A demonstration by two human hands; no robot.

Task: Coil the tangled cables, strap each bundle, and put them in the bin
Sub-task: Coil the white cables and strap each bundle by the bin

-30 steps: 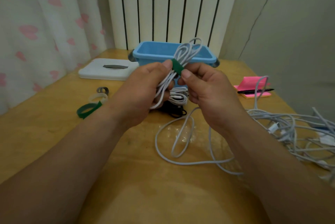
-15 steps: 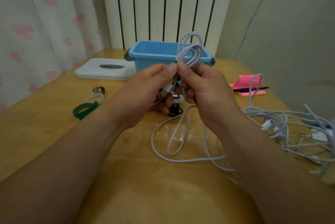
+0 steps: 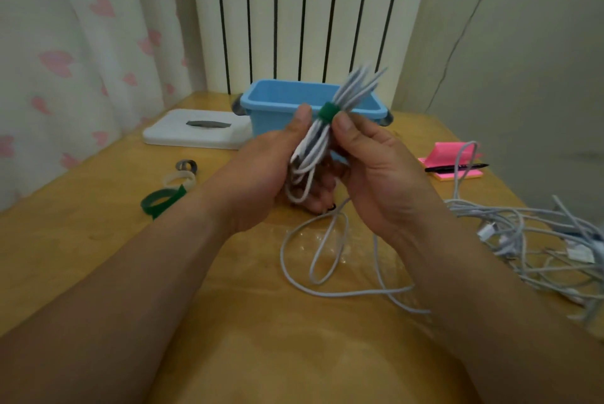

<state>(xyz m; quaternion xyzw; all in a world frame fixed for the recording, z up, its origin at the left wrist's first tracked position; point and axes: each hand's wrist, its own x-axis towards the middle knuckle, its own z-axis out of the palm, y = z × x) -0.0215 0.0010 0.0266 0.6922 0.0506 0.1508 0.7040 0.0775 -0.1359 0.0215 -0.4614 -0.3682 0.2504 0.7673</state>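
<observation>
My left hand (image 3: 261, 171) and my right hand (image 3: 376, 171) both hold a coiled white cable bundle (image 3: 330, 129) raised above the table, just in front of the blue bin (image 3: 281, 109). A green strap (image 3: 327, 112) is wrapped around the bundle's middle, between my two thumbs. The bundle's upper loops are blurred and stick up over the bin's rim. A loose white cable (image 3: 327, 260) lies looped on the wooden table (image 3: 98, 240) below my hands. A tangle of white cables (image 3: 529, 240) lies at the right.
Spare straps lie at the left: a green one (image 3: 160, 201), a white one (image 3: 178, 180), a grey one (image 3: 186, 165). A white lid (image 3: 196, 132) lies left of the bin. Pink sticky notes (image 3: 454, 158) with a black pen (image 3: 457, 168) sit at the right. Behind are a radiator and a curtain.
The bundle has turned in my hands, so the green strap shows between my thumbs again. Both hands have lifted it slightly toward the bin.
</observation>
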